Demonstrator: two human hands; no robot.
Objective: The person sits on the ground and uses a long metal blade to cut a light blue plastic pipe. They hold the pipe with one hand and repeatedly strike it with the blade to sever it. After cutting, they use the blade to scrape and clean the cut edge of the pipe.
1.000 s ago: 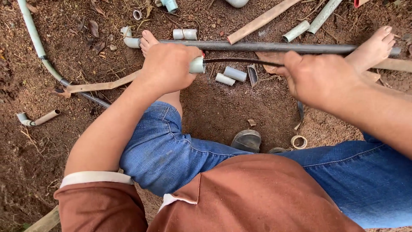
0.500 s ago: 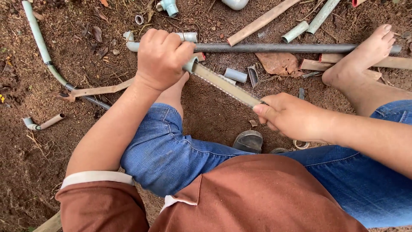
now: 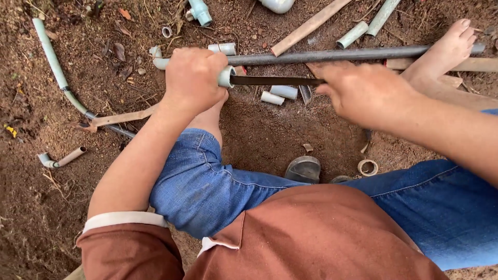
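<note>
1. Head view: the person sat on bare brown soil (image 3: pixel 270 135), in blue jeans and a brown shirt, and I looked down over both arms.
2. The left hand (image 3: pixel 193 78) was clamped round a short pale pipe piece (image 3: pixel 225 76), whose open end poked out of the fist toward the right.
3. The right hand (image 3: pixel 363 91) was closed on the near end of a thin dark blade (image 3: pixel 275 81); the blade lay level, and its far tip met the open end of the pipe piece.
4. The two hands were apart, joined only by the blade between them.
5. Just beyond the blade a long grey pipe (image 3: pixel 332 54) ran across the ground, and a bare foot (image 3: pixel 446 52) rested against it on the right.
6. Two short white offcuts (image 3: pixel 277 94) lay on the soil just beneath the blade.
7. A long pale green pipe (image 3: pixel 52 65) curved away at the left, well apart from the hands, with a small elbow piece (image 3: pixel 58 158) below it.
8. A wooden slat (image 3: pixel 308 26) lay slanted above the grey pipe.
9. A small ring (image 3: pixel 368 167) sat on the soil beside the right knee.
</note>
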